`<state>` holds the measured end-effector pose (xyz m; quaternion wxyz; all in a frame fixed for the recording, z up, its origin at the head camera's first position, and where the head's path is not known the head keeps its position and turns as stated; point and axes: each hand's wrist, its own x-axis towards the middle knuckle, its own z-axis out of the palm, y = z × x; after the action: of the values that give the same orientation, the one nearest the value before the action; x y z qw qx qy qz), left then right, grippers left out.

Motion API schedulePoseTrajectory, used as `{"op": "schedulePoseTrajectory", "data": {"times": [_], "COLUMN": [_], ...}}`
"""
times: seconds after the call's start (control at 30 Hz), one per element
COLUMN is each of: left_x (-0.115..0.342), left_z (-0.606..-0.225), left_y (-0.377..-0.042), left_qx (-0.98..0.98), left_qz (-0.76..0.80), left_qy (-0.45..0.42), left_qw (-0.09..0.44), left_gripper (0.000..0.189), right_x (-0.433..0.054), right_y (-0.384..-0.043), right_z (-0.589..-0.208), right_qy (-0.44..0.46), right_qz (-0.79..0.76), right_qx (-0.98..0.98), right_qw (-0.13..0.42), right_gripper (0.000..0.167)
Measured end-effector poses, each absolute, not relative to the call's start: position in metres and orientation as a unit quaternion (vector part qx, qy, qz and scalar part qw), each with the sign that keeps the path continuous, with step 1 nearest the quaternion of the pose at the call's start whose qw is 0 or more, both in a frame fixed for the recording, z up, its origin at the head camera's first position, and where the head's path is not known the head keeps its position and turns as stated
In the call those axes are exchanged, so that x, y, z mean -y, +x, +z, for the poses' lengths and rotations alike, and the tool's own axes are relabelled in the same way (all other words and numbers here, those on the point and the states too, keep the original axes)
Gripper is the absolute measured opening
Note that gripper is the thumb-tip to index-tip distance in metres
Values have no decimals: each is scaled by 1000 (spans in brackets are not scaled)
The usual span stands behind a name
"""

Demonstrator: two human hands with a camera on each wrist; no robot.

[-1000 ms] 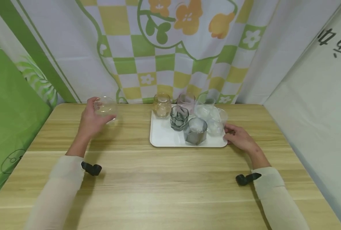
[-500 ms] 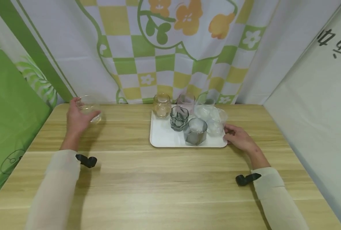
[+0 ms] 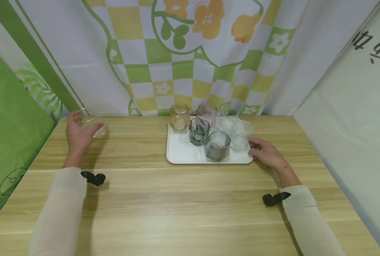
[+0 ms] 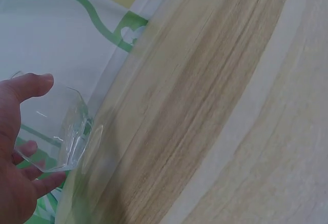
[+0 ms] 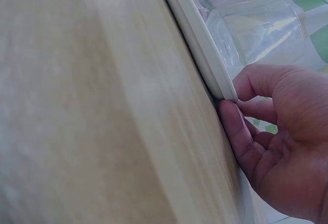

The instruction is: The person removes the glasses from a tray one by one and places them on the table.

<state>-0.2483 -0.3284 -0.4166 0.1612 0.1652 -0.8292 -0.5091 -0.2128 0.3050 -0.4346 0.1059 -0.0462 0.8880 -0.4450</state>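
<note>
At the far left of the table, my left hand (image 3: 78,134) grips a clear drinking glass (image 3: 93,122) around its side. In the left wrist view the thumb and fingers spread round this glass (image 4: 72,129), with its base close over the table. My right hand (image 3: 267,153) pinches the right end of a white tray (image 3: 183,154); the right wrist view has the thumb at the underside of the tray's corner (image 5: 225,88). On the tray stand an amber glass (image 3: 179,121), a pink glass (image 3: 207,113), a wavy dark glass (image 3: 199,132), a grey glass (image 3: 217,147) and two clear glasses (image 3: 241,137).
The wooden table (image 3: 183,206) reaches back to a checked, flowered curtain (image 3: 183,71). A green cloth (image 3: 10,117) hangs beyond the left edge, and a white sheet with writing (image 3: 353,106) hangs at the right.
My left hand has carried the clear glass leftward, to near the table's back left corner. The right hand, the tray and the glasses on it stay in place.
</note>
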Motion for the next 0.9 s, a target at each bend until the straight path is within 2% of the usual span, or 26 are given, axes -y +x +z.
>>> {"op": "schedulePoseTrajectory", "data": {"times": [0.33, 0.9], "left_x": [331, 333], "left_z": [-421, -423], "left_y": [-246, -244], "left_qx": [827, 829], "left_qz": [-513, -519], "left_qy": [165, 147], "left_qw": [159, 145], "left_gripper": [100, 100], "right_x": [-303, -303], "right_y": [-211, -210], "right_z": [-431, -431], "right_qy": [-49, -38], "right_qz": [-444, -446], "right_qx": [-889, -888], "right_qw": [102, 104], "right_gripper": [57, 63]}}
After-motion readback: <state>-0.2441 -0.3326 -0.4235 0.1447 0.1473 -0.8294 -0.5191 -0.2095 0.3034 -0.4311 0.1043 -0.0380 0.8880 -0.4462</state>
